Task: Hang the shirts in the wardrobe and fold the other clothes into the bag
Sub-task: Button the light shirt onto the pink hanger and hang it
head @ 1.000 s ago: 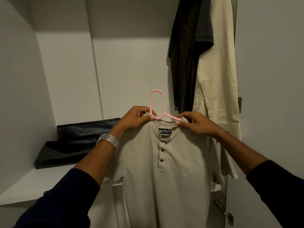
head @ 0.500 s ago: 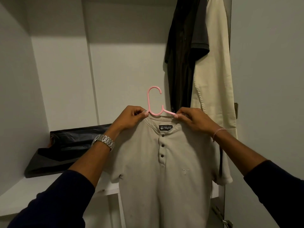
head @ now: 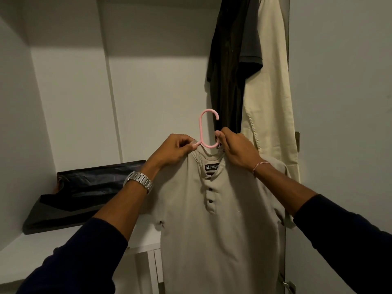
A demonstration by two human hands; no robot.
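Note:
A beige button-neck shirt (head: 214, 230) hangs on a pink plastic hanger (head: 201, 128), held up in front of the open wardrobe. My left hand (head: 174, 151) pinches the hanger's left shoulder together with the shirt collar. My right hand (head: 235, 149) grips the hanger's right shoulder and the collar beside the hook. The hook points up and right, below two hung garments: a dark shirt (head: 229, 66) and a cream shirt (head: 269, 88). The rail is out of view.
A dark bag (head: 84, 192) lies on the white shelf (head: 42, 257) at the lower left. White wardrobe walls (head: 148, 81) close in the back and left. The wardrobe door (head: 343, 102) stands on the right, with a metal hinge (head: 288, 285) low down.
Both hands have lifted the shirt and hanger slightly up and right, toward the hung garments. My right hand has slid in along the hanger to the base of the hook.

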